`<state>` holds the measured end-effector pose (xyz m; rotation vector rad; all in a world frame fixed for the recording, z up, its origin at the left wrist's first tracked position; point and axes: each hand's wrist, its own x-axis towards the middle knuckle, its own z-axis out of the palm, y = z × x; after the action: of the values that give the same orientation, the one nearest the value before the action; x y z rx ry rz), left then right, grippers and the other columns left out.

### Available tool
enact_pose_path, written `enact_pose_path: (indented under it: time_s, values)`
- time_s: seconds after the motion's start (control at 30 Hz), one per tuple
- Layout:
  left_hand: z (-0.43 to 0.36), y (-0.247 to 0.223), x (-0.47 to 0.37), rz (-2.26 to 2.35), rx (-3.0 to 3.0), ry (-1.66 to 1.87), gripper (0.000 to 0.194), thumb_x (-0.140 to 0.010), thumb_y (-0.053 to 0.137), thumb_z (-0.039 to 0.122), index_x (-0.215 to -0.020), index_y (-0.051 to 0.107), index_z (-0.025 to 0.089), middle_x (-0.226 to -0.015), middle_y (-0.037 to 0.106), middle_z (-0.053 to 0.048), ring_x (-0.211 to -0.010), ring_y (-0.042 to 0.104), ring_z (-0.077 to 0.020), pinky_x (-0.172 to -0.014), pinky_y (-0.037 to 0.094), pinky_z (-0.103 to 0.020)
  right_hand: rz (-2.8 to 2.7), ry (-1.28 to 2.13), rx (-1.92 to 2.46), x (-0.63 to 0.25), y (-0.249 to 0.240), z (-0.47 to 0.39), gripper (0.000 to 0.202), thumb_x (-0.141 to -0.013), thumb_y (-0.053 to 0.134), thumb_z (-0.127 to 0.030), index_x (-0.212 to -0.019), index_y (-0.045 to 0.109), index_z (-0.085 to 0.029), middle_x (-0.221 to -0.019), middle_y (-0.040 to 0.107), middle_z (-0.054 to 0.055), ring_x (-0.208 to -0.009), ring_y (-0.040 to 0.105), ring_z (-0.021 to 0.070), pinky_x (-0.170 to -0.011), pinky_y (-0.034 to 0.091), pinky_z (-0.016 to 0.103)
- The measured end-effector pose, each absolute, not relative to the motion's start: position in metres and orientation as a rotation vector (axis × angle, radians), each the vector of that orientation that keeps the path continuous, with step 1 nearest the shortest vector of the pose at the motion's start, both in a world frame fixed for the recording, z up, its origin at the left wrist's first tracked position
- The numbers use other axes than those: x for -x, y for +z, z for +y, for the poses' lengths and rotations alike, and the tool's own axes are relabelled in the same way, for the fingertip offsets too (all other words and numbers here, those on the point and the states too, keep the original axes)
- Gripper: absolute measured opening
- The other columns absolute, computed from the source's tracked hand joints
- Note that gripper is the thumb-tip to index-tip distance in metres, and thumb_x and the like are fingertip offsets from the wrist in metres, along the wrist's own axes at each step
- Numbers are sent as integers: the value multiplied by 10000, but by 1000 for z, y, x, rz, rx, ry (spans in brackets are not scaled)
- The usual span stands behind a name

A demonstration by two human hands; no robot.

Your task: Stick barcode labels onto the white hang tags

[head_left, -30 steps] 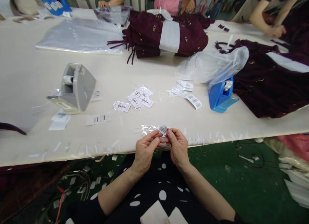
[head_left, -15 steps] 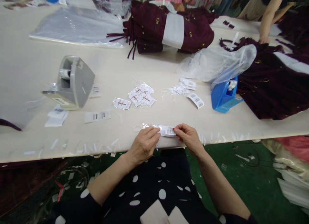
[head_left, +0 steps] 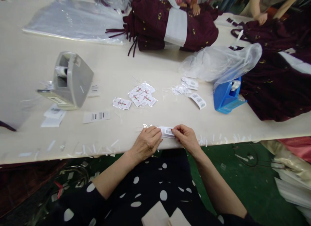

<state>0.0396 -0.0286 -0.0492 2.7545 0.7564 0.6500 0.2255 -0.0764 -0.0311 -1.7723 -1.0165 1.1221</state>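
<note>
At the near edge of the table lies a white hang tag [head_left: 163,134] with a clear plastic cover and a string at its left end. My left hand [head_left: 147,142] presses on its left part, fingers together, hiding much of it. My right hand [head_left: 186,137] pinches the right end of a small barcode sticker [head_left: 168,131] lying on the tag. Beyond my hands is a pile of hang tags [head_left: 142,94] with a red and green print, and one more tag [head_left: 121,103] lies beside the pile. A sheet of barcode stickers [head_left: 198,101] lies to the right.
A grey tape dispenser [head_left: 79,81] stands left and a blue one [head_left: 224,98] right, under a clear plastic bag [head_left: 220,62]. Printed paper slips [head_left: 96,117] lie left. Dark maroon garments [head_left: 148,21] fill the far side, where co-workers' hands [head_left: 195,8] show.
My right hand has shifted slightly left over the tag, still pinching the sticker. Across the table, co-workers' hands have moved onto the garments. The view has tilted a little.
</note>
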Motion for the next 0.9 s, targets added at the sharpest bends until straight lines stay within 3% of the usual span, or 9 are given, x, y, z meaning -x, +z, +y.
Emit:
enact_pose_path:
  time_s: [0.27,0.53,0.9]
  values:
    - [-20,-51,-42,726,-2725,641,187,-880,427,213,-806,584,144,-898,620,-71,-944,530,-180,-788,438,-317,-1081,1060,1810,-226,-35,-80,223,-721,548,-394,-681,554,-175,-473,457,-54,-439,421,87,-436,322,205]
    - [-19,-55,-40,704,-2675,697,169,-877,429,195,-829,582,144,-922,620,-71,-934,530,-171,-813,450,-315,-1380,792,1881,-223,-41,-81,193,-778,501,-347,-728,582,-179,-579,543,-15,-522,485,107,-523,380,219]
    - [-19,-57,-40,701,-2659,679,162,-877,426,196,-850,580,151,-943,618,-72,-947,529,-175,-834,443,-331,-1492,732,1872,-224,-38,-78,166,-785,504,-305,-718,591,-180,-600,565,-14,-545,509,107,-547,388,215]
